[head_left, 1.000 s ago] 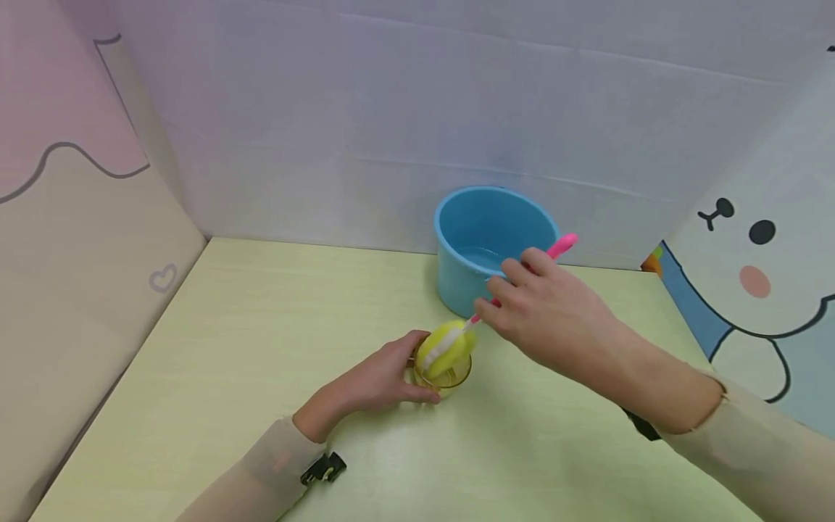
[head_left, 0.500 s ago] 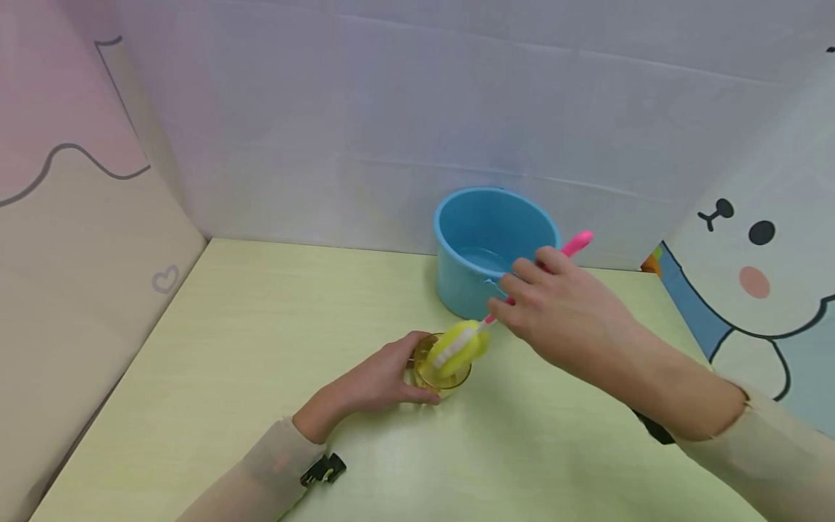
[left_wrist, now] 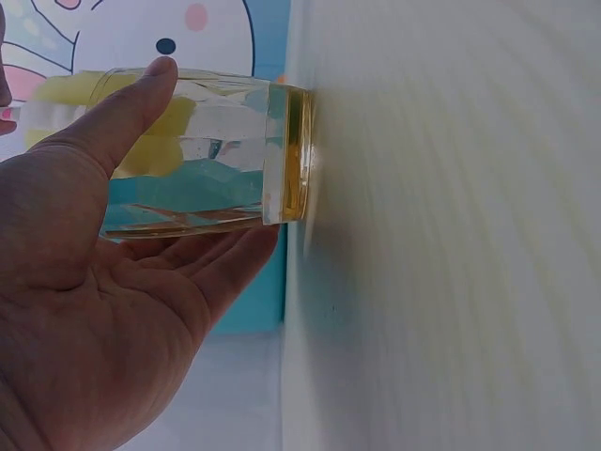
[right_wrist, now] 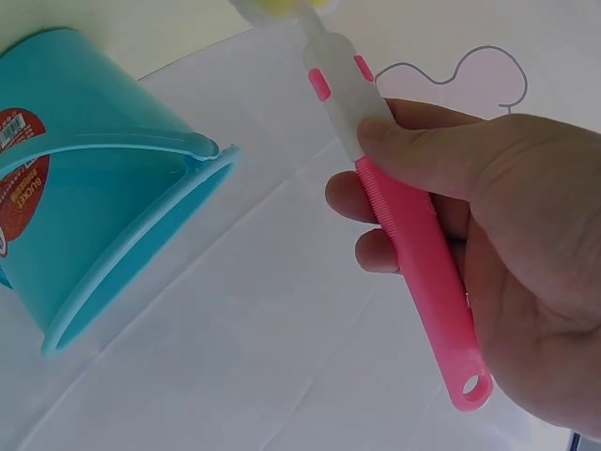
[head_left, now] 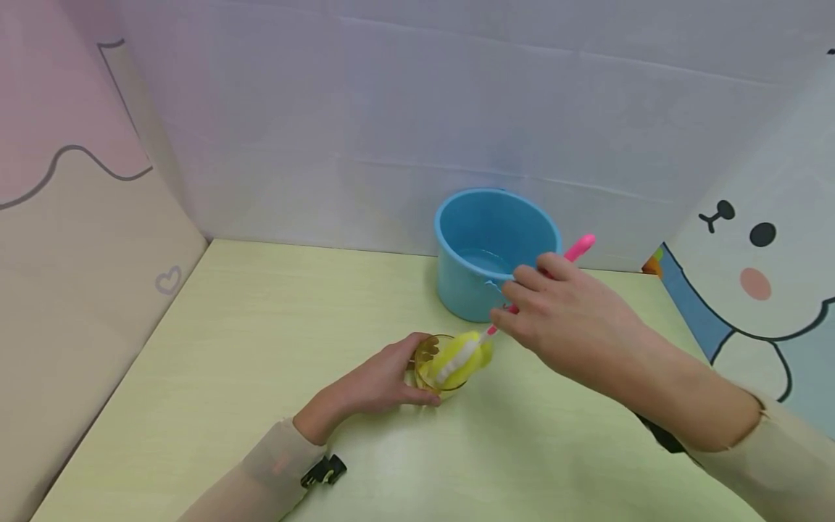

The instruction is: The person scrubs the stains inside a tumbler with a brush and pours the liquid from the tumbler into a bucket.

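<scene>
My left hand (head_left: pixel 385 380) holds an amber-tinted, faceted clear glass (left_wrist: pixel 230 141) upright on the table, thumb on one side and fingers on the other. My right hand (head_left: pixel 561 312) grips the pink handle of a sponge cup brush (right_wrist: pixel 418 254), thumb along its white neck. The brush slants down to the left, and its yellow and white sponge head (head_left: pixel 459 359) sits in the mouth of the glass, partly above the rim. Through the glass wall in the left wrist view, the yellow sponge (left_wrist: pixel 160 141) fills the upper part.
A blue bucket (head_left: pixel 457 283) stands behind the glass near the back wall, with some water at its bottom. Its handle (right_wrist: pixel 122 141) hangs down at the side. Printed panels (head_left: pixel 776 268) enclose the pale table (head_left: pixel 274 312) at the sides.
My right hand has shifted a little to the right, and the sponge head has moved right and tilted within the glass's mouth. The left hand and the glass stay put.
</scene>
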`<state>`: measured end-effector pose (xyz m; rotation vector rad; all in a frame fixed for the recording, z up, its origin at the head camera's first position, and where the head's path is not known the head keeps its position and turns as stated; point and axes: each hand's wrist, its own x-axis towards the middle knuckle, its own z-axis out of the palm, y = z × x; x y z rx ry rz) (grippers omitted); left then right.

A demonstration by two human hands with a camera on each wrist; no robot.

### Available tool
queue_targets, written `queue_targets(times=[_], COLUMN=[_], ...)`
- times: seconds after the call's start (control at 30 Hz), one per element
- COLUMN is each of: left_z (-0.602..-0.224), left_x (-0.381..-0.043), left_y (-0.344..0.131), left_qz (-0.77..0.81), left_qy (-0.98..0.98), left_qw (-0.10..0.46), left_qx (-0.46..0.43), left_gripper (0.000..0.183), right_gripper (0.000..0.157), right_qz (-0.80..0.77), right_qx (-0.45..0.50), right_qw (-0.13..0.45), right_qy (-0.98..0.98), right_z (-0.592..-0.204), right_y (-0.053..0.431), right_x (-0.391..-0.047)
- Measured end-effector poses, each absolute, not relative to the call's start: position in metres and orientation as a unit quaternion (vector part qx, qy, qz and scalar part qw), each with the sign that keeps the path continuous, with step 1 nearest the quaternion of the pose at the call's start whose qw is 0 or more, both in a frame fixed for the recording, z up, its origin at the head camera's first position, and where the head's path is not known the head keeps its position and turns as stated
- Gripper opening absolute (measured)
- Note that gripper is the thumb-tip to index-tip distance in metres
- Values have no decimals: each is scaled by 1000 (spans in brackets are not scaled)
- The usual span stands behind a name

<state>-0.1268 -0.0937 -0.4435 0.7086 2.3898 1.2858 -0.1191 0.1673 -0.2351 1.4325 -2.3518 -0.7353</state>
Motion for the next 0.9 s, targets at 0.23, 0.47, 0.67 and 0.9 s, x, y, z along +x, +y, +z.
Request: queue_targets(times=[0.23, 0.47, 0.67, 0.9], left_z=[-444, -445, -446, -447], left_x=[-127, -126, -126, -126], left_y=[-94, -93, -93, -94], left_qz=[456, 465, 475, 478], left_qy=[838, 832, 826, 824], left_qw=[169, 164, 168, 169], left_qx=[247, 254, 254, 253], left_gripper=[93, 90, 90, 86], right_gripper=[45, 39, 44, 44], right_qz=[-250, -237, -235, -231], right_qx=[504, 509, 505, 486], right_qw=[145, 157, 165, 178], right_qy=[-814, -812, -814, -824], right_z=[-235, -239, -244, -249], right_y=[166, 165, 165, 166], right_x=[-118, -120, -124, -128])
